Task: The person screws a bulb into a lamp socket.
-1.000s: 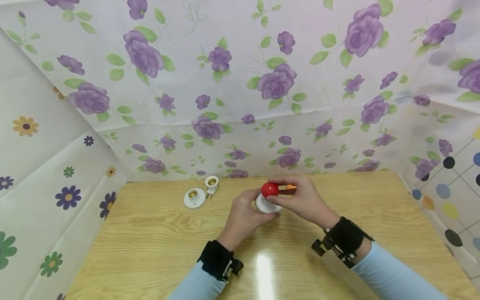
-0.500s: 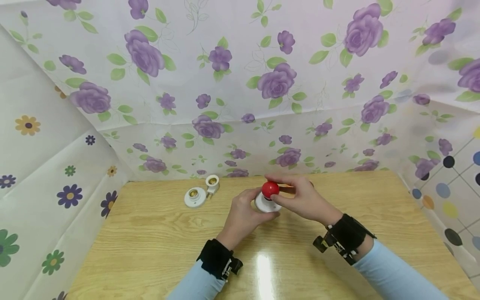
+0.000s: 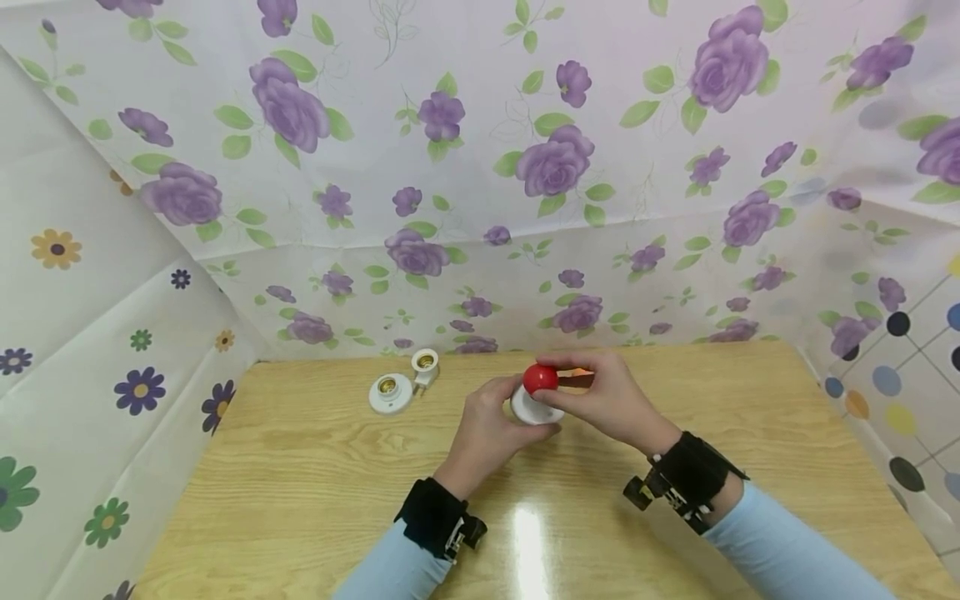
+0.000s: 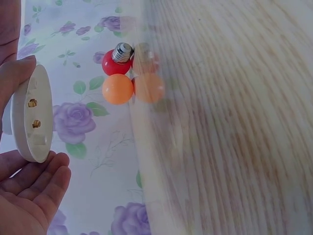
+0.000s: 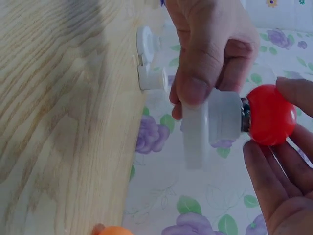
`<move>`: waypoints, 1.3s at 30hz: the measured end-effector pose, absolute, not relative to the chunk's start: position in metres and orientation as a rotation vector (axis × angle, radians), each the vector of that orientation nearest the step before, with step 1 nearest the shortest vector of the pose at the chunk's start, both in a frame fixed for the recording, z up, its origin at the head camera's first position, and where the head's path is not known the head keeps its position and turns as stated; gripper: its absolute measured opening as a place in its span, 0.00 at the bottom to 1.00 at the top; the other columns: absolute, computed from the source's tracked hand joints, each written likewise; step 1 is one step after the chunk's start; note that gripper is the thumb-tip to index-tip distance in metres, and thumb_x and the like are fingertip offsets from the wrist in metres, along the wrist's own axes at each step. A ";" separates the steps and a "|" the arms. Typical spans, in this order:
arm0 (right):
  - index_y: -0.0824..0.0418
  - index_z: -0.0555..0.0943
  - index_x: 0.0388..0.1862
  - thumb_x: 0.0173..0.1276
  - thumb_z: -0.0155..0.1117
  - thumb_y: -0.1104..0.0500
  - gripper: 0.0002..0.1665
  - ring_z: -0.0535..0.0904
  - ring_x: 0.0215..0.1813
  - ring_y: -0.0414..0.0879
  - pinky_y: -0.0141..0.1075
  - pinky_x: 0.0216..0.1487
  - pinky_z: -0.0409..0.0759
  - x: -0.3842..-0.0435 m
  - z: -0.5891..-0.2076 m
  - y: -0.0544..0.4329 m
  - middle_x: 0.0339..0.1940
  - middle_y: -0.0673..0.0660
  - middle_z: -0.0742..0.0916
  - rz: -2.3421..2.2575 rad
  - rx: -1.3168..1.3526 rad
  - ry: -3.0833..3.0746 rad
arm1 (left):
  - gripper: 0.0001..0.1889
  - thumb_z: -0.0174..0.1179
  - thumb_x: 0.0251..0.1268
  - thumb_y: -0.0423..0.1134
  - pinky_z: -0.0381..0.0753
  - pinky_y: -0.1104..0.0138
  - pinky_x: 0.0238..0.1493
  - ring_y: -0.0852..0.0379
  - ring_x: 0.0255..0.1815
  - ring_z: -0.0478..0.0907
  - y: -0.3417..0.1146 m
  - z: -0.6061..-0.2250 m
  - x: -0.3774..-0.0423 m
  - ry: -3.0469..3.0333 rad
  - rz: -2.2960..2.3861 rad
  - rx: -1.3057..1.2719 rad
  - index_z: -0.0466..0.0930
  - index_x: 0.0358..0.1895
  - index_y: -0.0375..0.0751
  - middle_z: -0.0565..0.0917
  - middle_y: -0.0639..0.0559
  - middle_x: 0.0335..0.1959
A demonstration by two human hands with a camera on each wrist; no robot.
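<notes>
My left hand [image 3: 491, 429] grips a white round lamp holder [image 5: 222, 117] by its base, raised over the table. The underside of the base shows two brass terminals in the left wrist view. A red bulb [image 3: 540, 379] sits at the holder's mouth, with a strip of its metal screw cap visible between holder and globe in the right wrist view. My right hand [image 3: 611, 404] holds the red globe with thumb and fingertips. How deep the thread sits inside the holder is hidden.
On the wooden table [image 3: 322, 483], a round lamp holder [image 3: 390, 394] and a plug-in lamp holder [image 3: 424, 367] stand at the back left. Beyond my hands lie another red bulb [image 4: 115, 62] and an orange bulb [image 4: 117, 89], near the flowered backdrop [image 3: 480, 167].
My right fingers have shifted around the red bulb and back, with the wrist turning slightly. The left hand and the lamp holder have stayed almost in place.
</notes>
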State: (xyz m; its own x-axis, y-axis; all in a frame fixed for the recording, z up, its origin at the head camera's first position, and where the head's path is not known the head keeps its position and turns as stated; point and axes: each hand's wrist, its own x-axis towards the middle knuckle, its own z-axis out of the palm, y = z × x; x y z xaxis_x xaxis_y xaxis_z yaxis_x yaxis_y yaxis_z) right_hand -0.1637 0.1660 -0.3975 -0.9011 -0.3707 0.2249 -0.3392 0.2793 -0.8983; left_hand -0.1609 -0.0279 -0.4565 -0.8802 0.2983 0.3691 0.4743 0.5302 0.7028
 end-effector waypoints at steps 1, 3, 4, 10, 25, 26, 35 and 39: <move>0.55 0.81 0.52 0.55 0.72 0.55 0.24 0.81 0.52 0.45 0.37 0.48 0.82 -0.162 -0.396 0.165 0.54 0.51 0.83 -1.755 -0.674 2.500 | 0.33 0.70 0.42 0.61 0.81 0.64 0.48 0.64 0.51 0.77 -0.028 -0.456 -0.161 -2.565 -1.275 -0.656 0.74 0.57 0.62 0.80 0.63 0.51; 0.57 0.81 0.51 0.54 0.73 0.57 0.24 0.82 0.51 0.46 0.37 0.46 0.82 -0.158 -0.392 0.162 0.53 0.54 0.83 -1.784 -0.649 2.522 | 0.33 0.70 0.42 0.61 0.81 0.64 0.48 0.65 0.52 0.77 -0.028 -0.456 -0.161 -2.570 -1.282 -0.648 0.74 0.57 0.63 0.80 0.63 0.51; 0.58 0.81 0.51 0.53 0.73 0.59 0.23 0.82 0.50 0.46 0.38 0.46 0.82 -0.156 -0.389 0.161 0.52 0.55 0.84 -1.791 -0.644 2.535 | 0.33 0.70 0.42 0.61 0.81 0.63 0.48 0.64 0.51 0.77 -0.028 -0.456 -0.161 -2.571 -1.289 -0.647 0.74 0.57 0.63 0.80 0.63 0.51; 0.54 0.79 0.55 0.54 0.73 0.55 0.28 0.81 0.54 0.48 0.41 0.51 0.81 -0.150 -0.378 0.158 0.56 0.53 0.82 -1.692 -0.628 2.623 | 0.33 0.71 0.41 0.60 0.80 0.59 0.50 0.63 0.52 0.77 -0.029 -0.456 -0.160 -2.569 -1.311 -0.642 0.75 0.57 0.61 0.81 0.62 0.51; 0.43 0.74 0.60 0.63 0.64 0.52 0.25 0.72 0.64 0.42 0.47 0.60 0.75 -0.166 -0.398 0.169 0.62 0.46 0.78 -1.622 -0.832 2.453 | 0.34 0.70 0.42 0.60 0.80 0.63 0.49 0.64 0.52 0.77 -0.030 -0.457 -0.162 -2.568 -1.278 -0.659 0.74 0.58 0.61 0.80 0.62 0.52; 0.44 0.75 0.60 0.63 0.65 0.52 0.25 0.72 0.64 0.43 0.47 0.59 0.75 -0.166 -0.398 0.168 0.62 0.47 0.78 -1.631 -0.830 2.452 | 0.34 0.70 0.42 0.60 0.80 0.64 0.49 0.64 0.52 0.77 -0.030 -0.457 -0.162 -2.568 -1.278 -0.659 0.74 0.58 0.61 0.80 0.62 0.52; 0.47 0.78 0.56 0.58 0.69 0.52 0.25 0.76 0.60 0.45 0.42 0.53 0.79 -0.166 -0.400 0.168 0.58 0.49 0.80 -1.683 -0.763 2.477 | 0.34 0.70 0.42 0.60 0.81 0.61 0.49 0.64 0.52 0.76 -0.030 -0.459 -0.163 -2.583 -1.299 -0.652 0.74 0.58 0.61 0.80 0.62 0.52; 0.52 0.80 0.55 0.56 0.71 0.53 0.25 0.77 0.59 0.45 0.39 0.50 0.81 -0.166 -0.402 0.168 0.57 0.53 0.81 -1.717 -0.752 2.484 | 0.34 0.70 0.42 0.61 0.80 0.64 0.49 0.64 0.52 0.77 -0.029 -0.459 -0.162 -2.594 -1.284 -0.640 0.74 0.58 0.61 0.80 0.62 0.52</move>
State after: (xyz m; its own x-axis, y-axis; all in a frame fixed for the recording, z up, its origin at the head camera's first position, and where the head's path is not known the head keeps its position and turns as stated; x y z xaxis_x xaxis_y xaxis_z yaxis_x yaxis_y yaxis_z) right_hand -0.1662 0.1676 -0.4016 -0.8828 -0.4022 0.2428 -0.3692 0.2742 -0.8880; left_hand -0.1625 -0.0290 -0.4590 -0.8918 0.2989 0.3395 0.4512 0.5351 0.7142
